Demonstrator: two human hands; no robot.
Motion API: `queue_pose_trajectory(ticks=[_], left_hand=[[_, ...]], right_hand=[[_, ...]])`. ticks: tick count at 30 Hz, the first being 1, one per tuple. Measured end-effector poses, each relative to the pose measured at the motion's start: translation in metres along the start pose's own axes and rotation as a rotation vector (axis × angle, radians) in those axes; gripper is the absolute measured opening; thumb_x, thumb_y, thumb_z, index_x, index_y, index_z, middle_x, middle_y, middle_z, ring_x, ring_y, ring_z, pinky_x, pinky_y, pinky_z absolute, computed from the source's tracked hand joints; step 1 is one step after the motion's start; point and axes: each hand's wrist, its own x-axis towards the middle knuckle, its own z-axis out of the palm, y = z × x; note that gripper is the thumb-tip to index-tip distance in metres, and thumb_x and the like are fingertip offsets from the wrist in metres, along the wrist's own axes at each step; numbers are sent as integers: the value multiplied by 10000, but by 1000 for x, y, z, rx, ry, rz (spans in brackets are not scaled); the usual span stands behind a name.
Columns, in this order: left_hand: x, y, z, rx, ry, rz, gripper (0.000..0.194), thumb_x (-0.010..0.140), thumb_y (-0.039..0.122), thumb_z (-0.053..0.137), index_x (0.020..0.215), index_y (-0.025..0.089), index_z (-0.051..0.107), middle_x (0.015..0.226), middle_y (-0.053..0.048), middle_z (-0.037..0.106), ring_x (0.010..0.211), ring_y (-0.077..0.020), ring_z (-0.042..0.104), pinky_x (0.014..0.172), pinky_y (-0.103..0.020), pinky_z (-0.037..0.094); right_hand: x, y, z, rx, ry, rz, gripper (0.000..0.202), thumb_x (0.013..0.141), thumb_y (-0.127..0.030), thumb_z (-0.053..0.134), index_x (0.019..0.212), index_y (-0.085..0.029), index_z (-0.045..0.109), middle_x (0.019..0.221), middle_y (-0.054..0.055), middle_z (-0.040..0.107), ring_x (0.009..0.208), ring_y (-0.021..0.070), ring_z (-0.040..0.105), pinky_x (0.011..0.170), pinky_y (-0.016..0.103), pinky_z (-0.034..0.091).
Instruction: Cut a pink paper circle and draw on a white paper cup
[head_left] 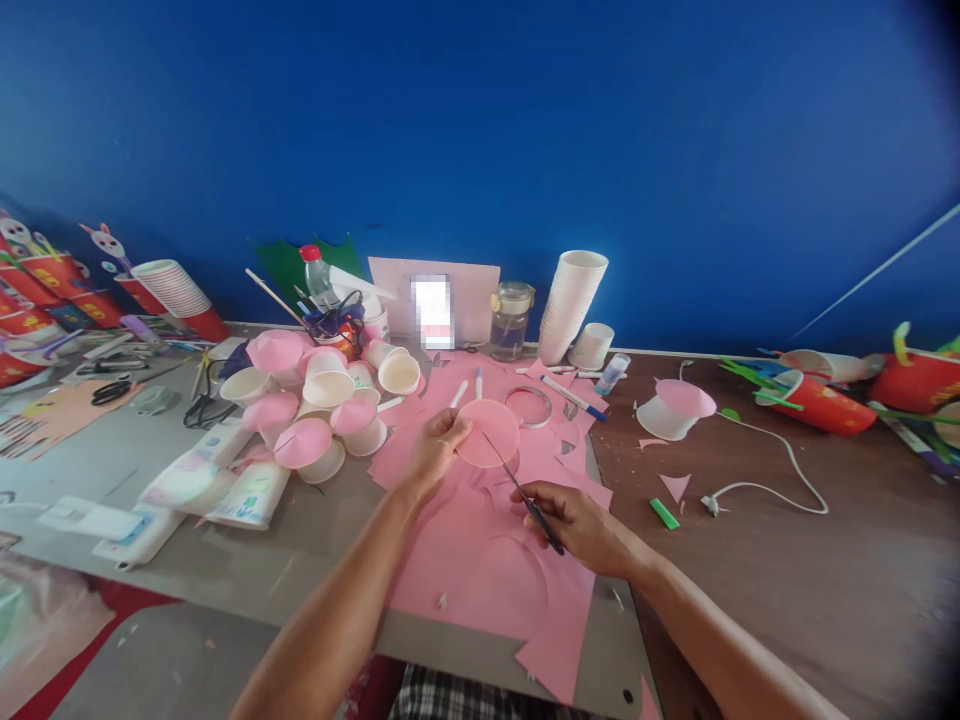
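My left hand [442, 445] pinches the left edge of a round pink paper disc [491, 425], held up over the table. In my right hand [570, 520] is a pair of dark-handled scissors [541, 520]. Their blades point up and left and reach over the disc, toward its middle. Whether the blades are cutting into it I cannot tell. Beneath both hands lie pink paper sheets [457, 580], with faint round outlines on them.
White paper cups [330, 380], several with pink cone tops, cluster at the left. A cup stack [574, 300], a glass jar [512, 320] and a phone [433, 310] stand at the back. At right are a pink-topped cup [667, 415] and a white cable [795, 470].
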Motion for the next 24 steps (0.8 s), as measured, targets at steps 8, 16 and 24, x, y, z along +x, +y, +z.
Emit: queue_pose_trajectory(ticks=[8,16,24], left_hand=[[-1,4,2,-44,16,-1,272,679,349,737,683,155,546,627,58,484,577,-49,429,554,-159,348],[6,10,-11,-91,104,56,240,684,368,721,718,172,586,689,44,555,645,-70,495,627,-182,396],[3,8,-8,-1,39,54,247,685,366,723,728,164,586,654,48,504,590,-69,429,565,-184,340]], right_hand=[[1,2,0,-59,9,6,248,807,-318,513,967,-145,589,603,-44,508,538,88,458,512,211,347],[0,6,-11,-507,211,-34,337,810,-249,490,1124,-182,591,706,-1,647,625,141,580,592,239,422],[3,-1,-17,-1115,436,96,436,894,-285,450,1311,-163,473,1063,113,682,839,255,679,641,304,449]])
